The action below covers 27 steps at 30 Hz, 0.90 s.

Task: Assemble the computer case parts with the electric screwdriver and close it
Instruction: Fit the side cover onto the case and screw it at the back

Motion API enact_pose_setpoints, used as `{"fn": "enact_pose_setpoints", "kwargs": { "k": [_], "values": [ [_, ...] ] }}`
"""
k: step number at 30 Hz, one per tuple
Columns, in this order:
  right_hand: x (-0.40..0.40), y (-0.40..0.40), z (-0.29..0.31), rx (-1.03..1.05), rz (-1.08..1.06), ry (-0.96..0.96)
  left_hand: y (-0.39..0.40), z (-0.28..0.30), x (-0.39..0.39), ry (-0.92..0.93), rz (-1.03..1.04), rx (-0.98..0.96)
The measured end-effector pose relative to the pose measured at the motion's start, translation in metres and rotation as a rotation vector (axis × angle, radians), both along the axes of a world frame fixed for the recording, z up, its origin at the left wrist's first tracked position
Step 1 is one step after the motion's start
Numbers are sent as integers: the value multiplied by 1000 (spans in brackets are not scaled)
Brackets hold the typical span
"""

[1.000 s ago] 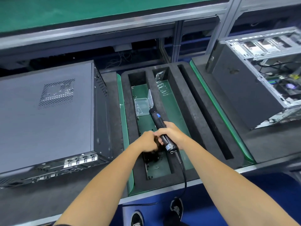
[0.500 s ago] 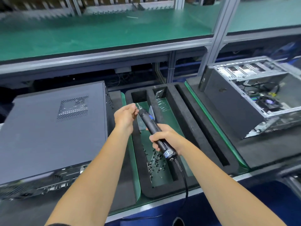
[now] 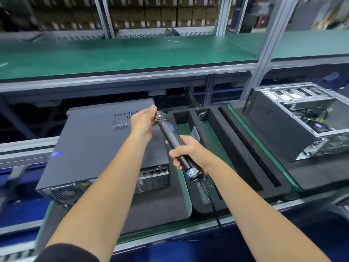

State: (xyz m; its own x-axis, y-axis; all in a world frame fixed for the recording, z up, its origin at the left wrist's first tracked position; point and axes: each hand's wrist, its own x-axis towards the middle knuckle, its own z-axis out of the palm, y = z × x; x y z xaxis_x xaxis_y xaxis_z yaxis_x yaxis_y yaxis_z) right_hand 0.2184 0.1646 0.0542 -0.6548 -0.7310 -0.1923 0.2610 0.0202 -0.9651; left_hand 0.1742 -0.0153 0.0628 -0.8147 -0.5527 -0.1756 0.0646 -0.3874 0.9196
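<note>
Gripping screwdriver (image 3: 174, 143) w/ right hand (image 3: 190, 154); left hand (image 3: 144, 121) pinches its tip.

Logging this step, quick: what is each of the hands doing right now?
Left hand: fingers pinched at the tip of the electric screwdriver; whether a screw is held cannot be told.
Right hand: gripping the electric screwdriver's body.

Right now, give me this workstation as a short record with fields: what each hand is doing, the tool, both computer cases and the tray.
left hand: fingers pinched at the tip of the tool; whether they hold a screw cannot be told
right hand: grips the tool's body
black electric screwdriver: held in the air, tip up and to the left, cord hanging down
closed grey computer case: lying flat, left of the tray
open computer case: on the right, insides showing
black foam tray: between the two cases
</note>
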Motion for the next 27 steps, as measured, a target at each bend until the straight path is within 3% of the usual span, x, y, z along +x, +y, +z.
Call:
{"fn": "enact_pose_setpoints", "kwargs": {
  "k": [6, 13, 21, 27],
  "values": [
    [34, -29, 0, 10, 99, -8, -40, 5, 57, 23, -44, 68],
    [75, -59, -2, 17, 261, -55, -75, 0, 128, -6, 108, 31],
    [115, -74, -6, 93, 340, -56, -103, -20, 180, -106, 110, -219],
    [137, -95, 3, 170, 321, -27, -142, -27, 204, -131, -34, -350]
  ]
}}
